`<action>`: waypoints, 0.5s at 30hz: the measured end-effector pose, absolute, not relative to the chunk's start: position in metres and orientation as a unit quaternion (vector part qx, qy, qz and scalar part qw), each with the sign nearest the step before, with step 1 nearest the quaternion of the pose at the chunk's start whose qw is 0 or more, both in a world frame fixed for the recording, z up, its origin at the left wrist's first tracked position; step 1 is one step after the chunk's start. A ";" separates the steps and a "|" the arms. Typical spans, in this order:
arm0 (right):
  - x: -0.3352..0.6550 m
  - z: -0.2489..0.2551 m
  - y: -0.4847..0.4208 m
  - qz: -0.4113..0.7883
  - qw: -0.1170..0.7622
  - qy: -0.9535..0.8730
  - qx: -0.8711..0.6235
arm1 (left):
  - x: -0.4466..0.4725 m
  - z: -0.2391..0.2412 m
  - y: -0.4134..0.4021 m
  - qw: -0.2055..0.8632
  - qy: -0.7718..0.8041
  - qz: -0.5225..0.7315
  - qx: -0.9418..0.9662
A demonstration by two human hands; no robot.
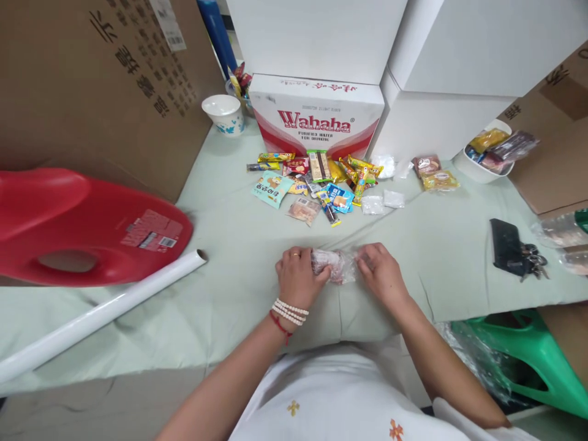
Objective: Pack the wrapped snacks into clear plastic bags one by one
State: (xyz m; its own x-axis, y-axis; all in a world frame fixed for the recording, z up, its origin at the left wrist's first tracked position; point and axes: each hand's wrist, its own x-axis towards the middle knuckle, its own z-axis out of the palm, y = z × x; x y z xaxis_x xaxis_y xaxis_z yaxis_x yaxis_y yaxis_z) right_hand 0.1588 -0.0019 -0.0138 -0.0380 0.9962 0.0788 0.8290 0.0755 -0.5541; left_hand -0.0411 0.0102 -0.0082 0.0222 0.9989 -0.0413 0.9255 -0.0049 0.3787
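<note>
A clear plastic packet (340, 267) with pale, reddish contents lies between my hands near the table's front. My left hand (298, 274), with beaded bracelets and a ring, is closed around its left end. At the other end, my right hand (380, 274) pinches the crinkled plastic between thumb and fingers. What exactly the packet contains is too blurred to tell. Just beyond my hands lies a pile of wrapped snacks: a light-green bag (272, 188), a blue packet (340, 197), a brownish packet (304, 210) and several yellow-wrapped sticks (361, 185).
A white Wahaha carton (316, 116) stands behind the snacks. Left are a paper cup (224, 115), a red plastic stool (110, 214) and a white roll (105, 315). Right are a white bowl (482, 171) of snacks, a black wallet (506, 246), keys (534, 262) and a green stool (546, 361).
</note>
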 end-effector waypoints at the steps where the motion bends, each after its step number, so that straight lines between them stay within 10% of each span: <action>1: 0.150 -0.007 -0.001 0.207 0.240 -0.697 -0.644 | -0.040 -0.007 0.011 0.172 0.684 0.107 0.701; 9: 0.113 0.009 -0.001 0.365 0.343 -0.656 -0.564 | -0.029 -0.007 -0.008 0.213 0.547 0.288 0.757; 15: 0.144 -0.015 -0.012 0.542 0.400 -0.498 -0.546 | -0.024 -0.012 -0.015 0.497 0.367 0.351 0.704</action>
State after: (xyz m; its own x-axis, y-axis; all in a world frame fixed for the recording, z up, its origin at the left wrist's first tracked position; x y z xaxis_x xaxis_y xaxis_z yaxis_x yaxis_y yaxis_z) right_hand 0.1439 -0.0122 -0.0148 -0.0835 0.9773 -0.1945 0.1098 -0.1850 -0.9766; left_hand -0.0237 -0.0147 -0.0120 0.4841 0.8655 0.1285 0.1685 -0.2363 0.9570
